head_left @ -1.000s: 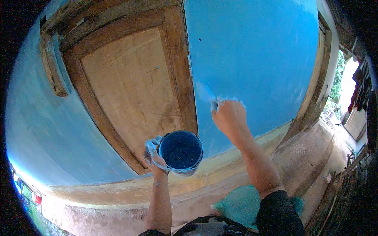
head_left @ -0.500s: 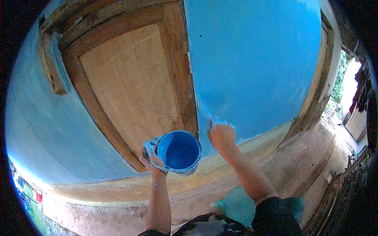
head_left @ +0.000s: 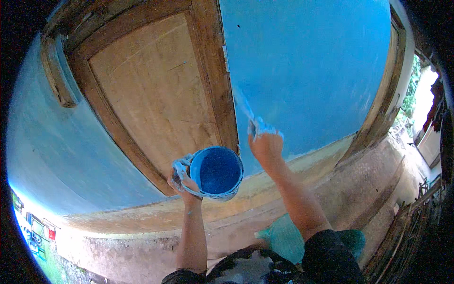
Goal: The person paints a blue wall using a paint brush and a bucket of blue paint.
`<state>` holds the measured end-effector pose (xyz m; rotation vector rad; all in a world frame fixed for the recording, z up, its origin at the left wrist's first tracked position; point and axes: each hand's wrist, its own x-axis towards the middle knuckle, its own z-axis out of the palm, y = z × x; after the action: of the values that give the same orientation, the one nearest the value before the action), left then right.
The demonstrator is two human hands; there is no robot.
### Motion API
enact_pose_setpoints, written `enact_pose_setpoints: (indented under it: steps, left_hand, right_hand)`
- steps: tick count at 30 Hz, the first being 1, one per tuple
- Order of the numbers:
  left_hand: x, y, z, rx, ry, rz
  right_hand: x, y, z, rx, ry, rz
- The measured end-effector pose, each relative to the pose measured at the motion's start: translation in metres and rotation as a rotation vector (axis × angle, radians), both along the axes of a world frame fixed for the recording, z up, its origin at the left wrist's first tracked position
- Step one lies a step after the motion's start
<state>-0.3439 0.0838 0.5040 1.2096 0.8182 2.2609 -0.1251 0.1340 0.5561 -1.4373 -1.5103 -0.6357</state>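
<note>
My left hand (head_left: pixel 182 176), its fingers smeared with pale blue paint, is closed on the side of a blue paint bucket (head_left: pixel 196 176). The bucket holds dark blue paint, and its mouth faces up toward me. To its right, my right hand (head_left: pixel 266 143) is closed round a paintbrush (head_left: pixel 244 105) coated in light blue. The brush slants up and left, close to the blue wall (head_left: pixel 307 71) beside the door frame's right post (head_left: pixel 211 71). Motion blurs its tip, so I cannot tell whether it touches. Pale paint also covers my right knuckles.
A wooden door panel (head_left: pixel 151 85) in a brown frame stands ahead on the left. Bare tan plaster (head_left: pixel 265 199) runs along the wall's foot. Another wooden frame (head_left: pixel 378 113) is at the right. Bundled sticks (head_left: pixel 402 246) lie low on the right.
My right hand and the brush have moved up along the wall edge beside the door frame. The bucket stays in my left hand. The whole view has shifted slightly downward.
</note>
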Motion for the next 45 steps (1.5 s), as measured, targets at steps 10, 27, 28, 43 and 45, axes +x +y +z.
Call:
enact_pose_setpoints:
  steps: [10, 27, 28, 43, 45]
  left_hand:
    - [0.001, 0.002, -0.004, 0.061, -0.061, -0.045]
    - [0.001, 0.005, -0.015, -0.013, -0.119, -0.006]
    - [0.000, 0.006, -0.015, -0.023, -0.078, 0.006]
    - [0.000, 0.014, -0.025, -0.050, -0.048, -0.043]
    - [-0.002, 0.017, -0.031, -0.026, -0.088, -0.051]
  right_hand:
    - [0.024, -0.014, -0.102, -0.511, 0.010, 0.030]
    - [-0.003, 0.021, -0.208, -0.194, 0.170, 0.086]
    - [-0.003, 0.019, -0.225, -0.345, 0.181, 0.032]
    - [0.009, 0.047, -0.112, -0.357, 0.846, 0.371]
    - [0.003, 0.044, -0.109, -0.242, 0.981, 0.483]
